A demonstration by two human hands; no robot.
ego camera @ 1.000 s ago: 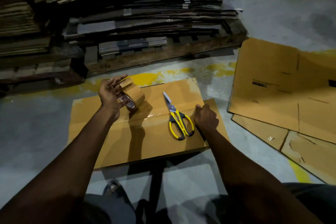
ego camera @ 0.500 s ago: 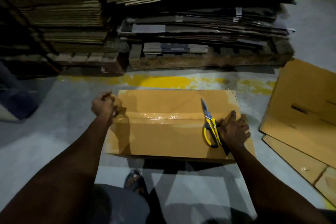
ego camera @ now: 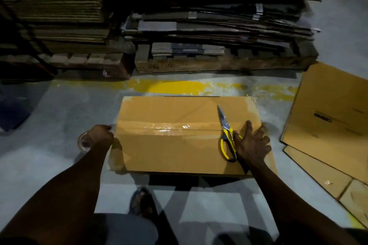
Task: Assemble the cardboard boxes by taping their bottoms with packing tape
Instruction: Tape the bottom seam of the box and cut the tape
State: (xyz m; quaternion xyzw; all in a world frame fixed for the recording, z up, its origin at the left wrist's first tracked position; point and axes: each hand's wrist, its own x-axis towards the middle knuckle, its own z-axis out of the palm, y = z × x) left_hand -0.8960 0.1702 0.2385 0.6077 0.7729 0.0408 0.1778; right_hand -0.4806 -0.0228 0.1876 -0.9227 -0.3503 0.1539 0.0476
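Note:
A brown cardboard box (ego camera: pixel 169 151) stands bottom-up on the grey floor in front of me. A shiny strip of clear tape (ego camera: pixel 171 127) runs along its middle seam from the right side to the left edge. My left hand (ego camera: pixel 100 135) grips the tape roll (ego camera: pixel 83 142) just past the box's left edge, below its top face. My right hand (ego camera: pixel 252 145) presses flat with spread fingers on the box's right end. Yellow-handled scissors (ego camera: pixel 226 135) lie on the box, right beside that hand.
Flattened cardboard boxes (ego camera: pixel 328 117) lie on the floor at the right. Pallets stacked with flat cardboard (ego camera: pixel 209 26) fill the back. A yellow paint line (ego camera: pixel 179 86) crosses the floor behind the box. My sandalled foot (ego camera: pixel 142 203) is near the box's front edge.
My left hand has pulled the tape roll leftward along the seam and down past the box's left edge. My right hand has opened flat on the box's right end.

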